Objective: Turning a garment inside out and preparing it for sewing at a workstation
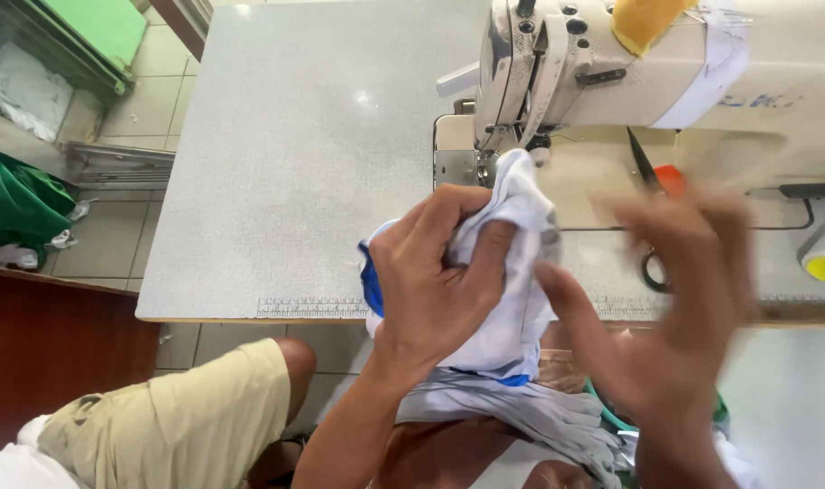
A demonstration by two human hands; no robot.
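On the grey counter [295, 163], left hand [430, 272] clenches white fabric [516, 263] below the sewing machine [611, 72] needle; right hand [675, 299] (blurred) open, positioning under way.

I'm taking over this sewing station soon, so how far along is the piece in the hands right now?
Done: nothing finished shows; no sewn seam is visible. In hand: the left hand grips a bunched white cloth with blue trim, held up near the sewing machine needle; the right hand is blurred, open beside it. Left: the cloth is not laid flat under the needle, and more pale fabric lies in the lap. Scissors rest on the table.
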